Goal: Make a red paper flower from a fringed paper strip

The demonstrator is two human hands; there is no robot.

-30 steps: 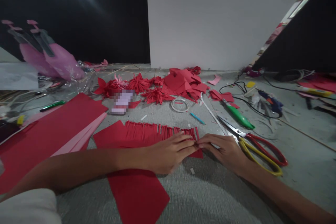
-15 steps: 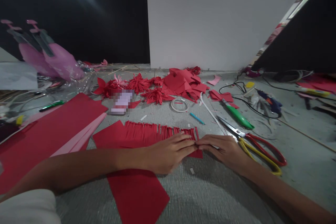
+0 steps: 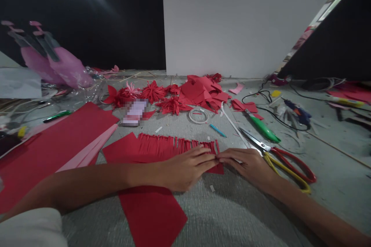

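Left hand (image 3: 185,170) outstretched; right hand (image 3: 249,163) touching it — apparently.

Plain whitish cloth (image 3: 31,228), bare forearms (image 3: 116,179)

Light dim, greyish. Pale glare streak on black panel (image 3: 116,27), upper left. Soft shadow on grey surface (image 3: 203,220) below right hand (image 3: 249,164). Outer edges stretched, wide-angle. Fine detail soft; phone (image 3: 135,112), left of centre, coarsely pixelated.

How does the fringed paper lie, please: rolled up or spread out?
Spread out: the fringed paper shows its cut strips in a long row, with the left hand over it.
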